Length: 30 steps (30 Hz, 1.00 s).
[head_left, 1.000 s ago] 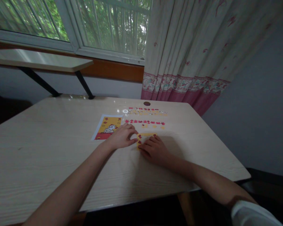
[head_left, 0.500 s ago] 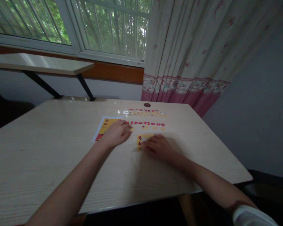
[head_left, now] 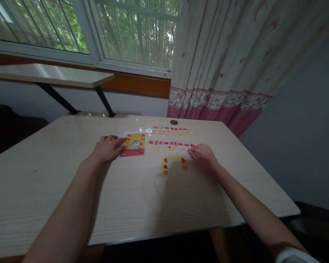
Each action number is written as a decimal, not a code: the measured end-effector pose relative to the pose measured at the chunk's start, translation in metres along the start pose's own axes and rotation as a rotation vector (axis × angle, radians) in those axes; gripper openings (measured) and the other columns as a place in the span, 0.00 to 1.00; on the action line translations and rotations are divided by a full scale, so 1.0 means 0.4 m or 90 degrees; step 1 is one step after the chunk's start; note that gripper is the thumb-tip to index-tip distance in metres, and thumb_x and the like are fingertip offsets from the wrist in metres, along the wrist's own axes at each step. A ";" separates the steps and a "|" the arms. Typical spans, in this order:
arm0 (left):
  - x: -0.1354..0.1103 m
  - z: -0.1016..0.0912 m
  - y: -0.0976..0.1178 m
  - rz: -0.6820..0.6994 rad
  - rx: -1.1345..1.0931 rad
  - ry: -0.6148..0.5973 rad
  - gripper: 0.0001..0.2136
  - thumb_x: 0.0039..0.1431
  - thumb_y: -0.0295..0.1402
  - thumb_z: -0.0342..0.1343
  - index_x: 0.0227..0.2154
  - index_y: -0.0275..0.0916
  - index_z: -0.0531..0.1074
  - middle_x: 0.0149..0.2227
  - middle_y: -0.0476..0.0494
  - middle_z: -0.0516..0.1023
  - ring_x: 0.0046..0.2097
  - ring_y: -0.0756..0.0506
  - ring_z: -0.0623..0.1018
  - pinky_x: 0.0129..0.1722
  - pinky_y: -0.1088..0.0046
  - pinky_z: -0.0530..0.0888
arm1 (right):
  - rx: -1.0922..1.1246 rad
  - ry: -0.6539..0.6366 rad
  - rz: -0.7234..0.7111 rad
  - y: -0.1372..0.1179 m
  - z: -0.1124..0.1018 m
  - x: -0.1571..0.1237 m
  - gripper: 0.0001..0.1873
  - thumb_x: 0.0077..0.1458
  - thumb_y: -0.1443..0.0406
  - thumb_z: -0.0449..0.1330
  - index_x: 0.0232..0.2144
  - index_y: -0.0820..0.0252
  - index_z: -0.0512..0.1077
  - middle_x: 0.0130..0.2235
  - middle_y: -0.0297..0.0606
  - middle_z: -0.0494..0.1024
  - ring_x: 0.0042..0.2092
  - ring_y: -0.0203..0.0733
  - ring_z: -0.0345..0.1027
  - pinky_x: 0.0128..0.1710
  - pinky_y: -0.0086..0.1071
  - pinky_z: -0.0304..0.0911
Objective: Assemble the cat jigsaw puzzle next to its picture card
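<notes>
Head view: we find the part-joined puzzle (head_left: 165,166) on the table (head_left: 120,204). Right of it, the right hand's (head_left: 205,155) grip is narrow, contents unclear; left, the left hand (head_left: 106,148) touches the picture sheet (head_left: 137,150), closure unclear. We judge sorting loose pieces (head_left: 168,143) beyond it underway; next calls for a fine pinch. No writing is legible.

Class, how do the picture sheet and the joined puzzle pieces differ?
The picture sheet is a full rectangle; the joined puzzle pieces form only a partial frame, open on the near side. The sheet shows a white animal and a red band; the joined pieces show neither. The left hand touches the sheet; no hand rests on the joined pieces. Both lie on the table and share a yellow ground.
</notes>
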<state>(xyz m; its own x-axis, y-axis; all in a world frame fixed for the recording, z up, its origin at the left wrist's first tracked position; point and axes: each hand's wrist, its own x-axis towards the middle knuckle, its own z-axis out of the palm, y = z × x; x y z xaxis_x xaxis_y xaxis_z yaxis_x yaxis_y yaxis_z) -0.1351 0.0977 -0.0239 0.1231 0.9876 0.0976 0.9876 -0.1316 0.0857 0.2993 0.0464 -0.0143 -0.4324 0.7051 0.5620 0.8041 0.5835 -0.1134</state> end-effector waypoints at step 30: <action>0.005 0.011 0.013 -0.045 -0.008 0.042 0.24 0.61 0.48 0.38 0.57 0.51 0.64 0.57 0.39 0.64 0.55 0.30 0.63 0.50 0.48 0.62 | 0.030 -0.166 0.075 0.031 0.003 0.000 0.09 0.56 0.65 0.55 0.33 0.57 0.76 0.35 0.38 0.80 0.37 0.40 0.71 0.39 0.33 0.59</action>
<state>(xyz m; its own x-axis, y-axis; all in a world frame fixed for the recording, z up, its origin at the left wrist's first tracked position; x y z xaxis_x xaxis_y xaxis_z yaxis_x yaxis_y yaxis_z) -0.1293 0.0993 -0.0277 0.0459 0.9866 0.1566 0.9922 -0.0633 0.1077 0.3088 0.0542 -0.0169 -0.4326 0.8455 0.3130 0.8378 0.5053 -0.2069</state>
